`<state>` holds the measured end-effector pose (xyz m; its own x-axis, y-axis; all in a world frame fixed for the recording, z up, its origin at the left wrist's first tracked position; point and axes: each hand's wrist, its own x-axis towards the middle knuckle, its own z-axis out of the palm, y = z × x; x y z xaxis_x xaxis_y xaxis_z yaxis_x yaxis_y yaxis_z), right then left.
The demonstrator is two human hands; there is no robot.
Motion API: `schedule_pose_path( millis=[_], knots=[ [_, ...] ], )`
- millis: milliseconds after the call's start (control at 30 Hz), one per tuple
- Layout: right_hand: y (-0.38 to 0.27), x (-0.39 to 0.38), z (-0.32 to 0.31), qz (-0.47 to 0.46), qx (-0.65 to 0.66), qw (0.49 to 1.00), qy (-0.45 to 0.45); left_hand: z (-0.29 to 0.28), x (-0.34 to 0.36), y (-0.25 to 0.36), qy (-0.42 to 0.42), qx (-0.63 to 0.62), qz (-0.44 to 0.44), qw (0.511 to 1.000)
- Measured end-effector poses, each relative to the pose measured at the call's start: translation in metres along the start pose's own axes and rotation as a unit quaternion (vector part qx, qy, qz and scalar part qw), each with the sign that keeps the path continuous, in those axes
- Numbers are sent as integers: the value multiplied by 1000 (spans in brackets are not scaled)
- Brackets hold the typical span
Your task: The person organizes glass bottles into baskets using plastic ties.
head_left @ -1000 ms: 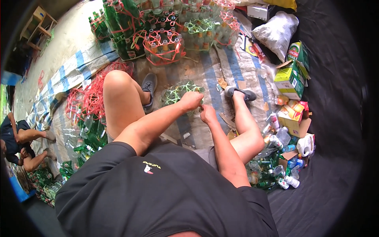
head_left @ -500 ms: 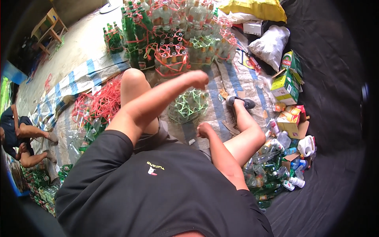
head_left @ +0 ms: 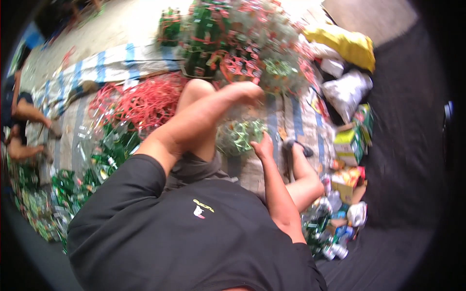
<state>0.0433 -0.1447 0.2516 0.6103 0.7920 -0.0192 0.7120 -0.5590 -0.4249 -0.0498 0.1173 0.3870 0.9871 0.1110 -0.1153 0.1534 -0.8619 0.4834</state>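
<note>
A cluster of clear bottles (head_left: 228, 140) laced across the top with green plastic strap (head_left: 242, 133) stands between my legs. Against its right edge is my right hand (head_left: 263, 146), thumb and fingers at the strap; blur hides whether they grip it. My left hand (head_left: 250, 93) is raised beyond the bundle, smeared by motion, with its fingers curled in; what they hold, if anything, cannot be made out.
Red strap (head_left: 145, 104) lies heaped at left above loose green bottles (head_left: 116, 140). Strapped bottle bundles (head_left: 206, 39) stand ahead. Cartons (head_left: 347, 145), a white sack (head_left: 347, 94), a yellow sack (head_left: 340, 46) and mixed containers (head_left: 330, 233) line the right. Another person (head_left: 29, 114) sits far left.
My right hand has moved up and forward to the bundle's edge. My left hand stays raised. The view has shifted, so surroundings sit differently, and the picture is more blurred.
</note>
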Motion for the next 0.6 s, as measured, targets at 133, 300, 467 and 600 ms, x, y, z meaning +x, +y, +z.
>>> schedule_pose_path(
  millis=[133,300,467,600],
  knots=[
    [-40,20,11,71,-61,989,-118,-5,-4,9,-49,54,5,997],
    [-57,29,34,155,-113,965,-181,1,-9,34,-24,21,-62,998],
    [-67,47,65,253,-84,934,-240,-3,-17,27,-24,1,-21,1000],
    [35,61,78,215,-89,954,-189,-14,4,68,-10,-7,19,1000]
  ],
)
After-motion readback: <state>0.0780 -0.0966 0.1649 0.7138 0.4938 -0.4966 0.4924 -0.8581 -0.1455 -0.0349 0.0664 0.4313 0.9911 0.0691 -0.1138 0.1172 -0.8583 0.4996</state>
